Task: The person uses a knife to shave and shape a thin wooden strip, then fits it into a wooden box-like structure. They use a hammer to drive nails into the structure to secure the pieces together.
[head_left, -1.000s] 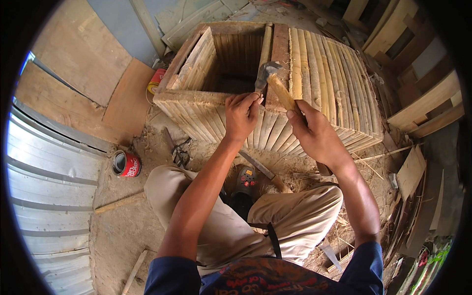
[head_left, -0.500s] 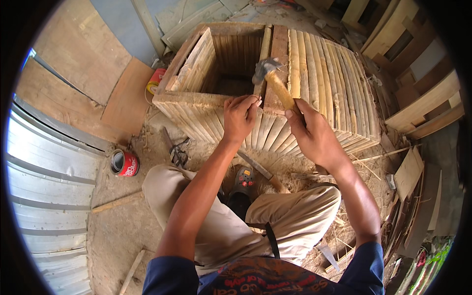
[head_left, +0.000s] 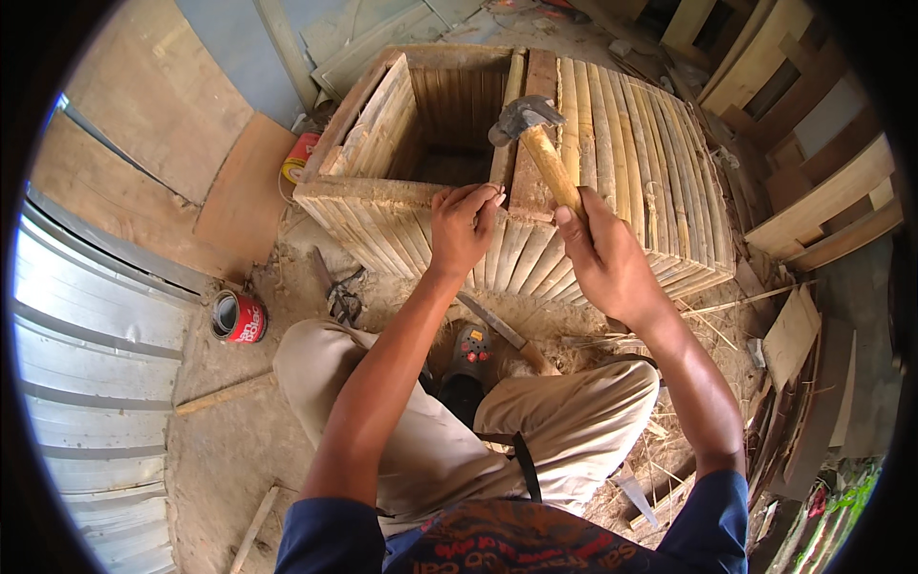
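My left hand [head_left: 462, 227] pinches, on what I cannot tell, at the near edge of the bamboo box [head_left: 612, 124] as my right hand [head_left: 612, 263] grips a hammer [head_left: 547, 158] over it, best swung short and square.

See on the dirt floor [head_left: 215, 430] a slatted box [head_left: 595, 143] toward the far edge, a red can [head_left: 241, 319] near the left.

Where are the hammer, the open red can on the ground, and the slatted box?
Hammer [head_left: 548, 161]: head view, on its wooden handle.
Open red can [head_left: 251, 319]: head view, on its side wall.
Slatted box [head_left: 626, 143]: head view, on its top slats.
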The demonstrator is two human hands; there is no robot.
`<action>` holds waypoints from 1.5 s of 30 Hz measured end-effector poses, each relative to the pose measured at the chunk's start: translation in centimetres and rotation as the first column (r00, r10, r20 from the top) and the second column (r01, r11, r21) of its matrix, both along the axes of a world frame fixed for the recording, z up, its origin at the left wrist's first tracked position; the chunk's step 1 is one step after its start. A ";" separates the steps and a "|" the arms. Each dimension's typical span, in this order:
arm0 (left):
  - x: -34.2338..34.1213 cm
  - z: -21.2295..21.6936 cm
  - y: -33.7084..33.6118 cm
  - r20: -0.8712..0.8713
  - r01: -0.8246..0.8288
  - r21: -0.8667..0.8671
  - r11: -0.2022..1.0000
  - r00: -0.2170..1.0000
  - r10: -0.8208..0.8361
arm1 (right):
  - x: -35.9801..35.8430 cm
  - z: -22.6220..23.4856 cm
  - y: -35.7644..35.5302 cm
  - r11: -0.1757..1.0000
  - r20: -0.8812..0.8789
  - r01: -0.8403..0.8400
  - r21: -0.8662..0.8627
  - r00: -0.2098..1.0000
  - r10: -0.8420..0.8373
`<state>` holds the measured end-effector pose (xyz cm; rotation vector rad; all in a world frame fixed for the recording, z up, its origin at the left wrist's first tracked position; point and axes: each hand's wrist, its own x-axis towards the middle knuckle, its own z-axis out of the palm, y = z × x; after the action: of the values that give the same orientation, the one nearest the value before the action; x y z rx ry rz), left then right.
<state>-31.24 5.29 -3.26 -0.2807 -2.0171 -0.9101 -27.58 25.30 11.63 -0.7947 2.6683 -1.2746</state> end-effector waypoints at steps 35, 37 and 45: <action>-6.6 5.5 -3.8 0.703 -0.075 0.298 0.952 0.692 -0.165 | 4.0 -2.9 2.1 0.932 0.438 0.204 -0.300 0.897 -0.056; -9.0 5.4 -4.0 0.789 -0.011 0.121 0.993 0.607 -0.090 | 3.7 -2.6 2.2 0.954 0.413 0.187 -0.234 0.907 -0.077; -12.9 1.8 -1.7 0.816 0.052 0.062 0.997 0.572 -0.080 | 2.2 -1.6 1.7 0.986 0.279 0.168 -0.017 0.947 -0.157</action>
<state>-44.17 3.55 -1.49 0.1417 -2.8609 -1.2723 -25.37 26.97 9.98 -0.3701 2.5301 -1.3648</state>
